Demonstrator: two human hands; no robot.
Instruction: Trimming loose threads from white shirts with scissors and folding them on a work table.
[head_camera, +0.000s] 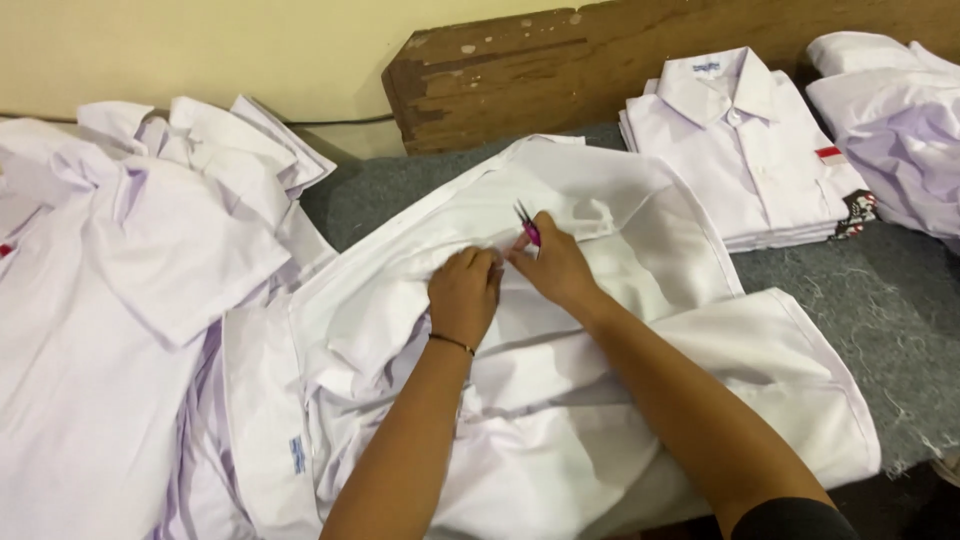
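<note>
A stack of folded white shirts (748, 150) sits on the grey cloth (880, 290) (far right), a rumpled shirt heap (130, 260) left, a worn wooden board (560, 70) behind.

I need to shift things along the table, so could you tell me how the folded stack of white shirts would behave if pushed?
The folded stack would probably slide as one block, since its edges look squared. The grey felt table cover may drag on it, so upper layers might shear.

Snips (526, 228) mostly hidden in right hand (552, 270); blades perhaps open.
</note>
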